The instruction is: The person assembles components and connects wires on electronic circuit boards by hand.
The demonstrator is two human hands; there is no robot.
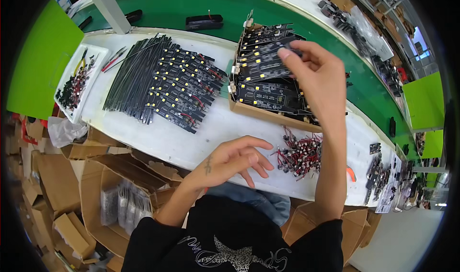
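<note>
My right hand (322, 73) reaches over an open cardboard box (273, 117) and pinches the end of a black circuit board (264, 60) between thumb and fingers. The board has small yellow squares and hangs over more black boards (261, 96) packed in the box. My left hand (232, 163) hovers near the table's front edge, fingers apart and holding nothing. Beside it lies a pile of small connectors with red and black wires (302, 152). To the left, rows of black boards with wires (184, 85) are laid out over long thin black strips (132, 80).
A white tray (72, 110) at the left holds small dark parts and yellow-handled pliers (82, 59). Behind the white table runs a green conveyor belt (163, 19) with a black casing (204, 22). Open cartons (91, 176) stand below the front edge. More boards (376, 171) lie at the right.
</note>
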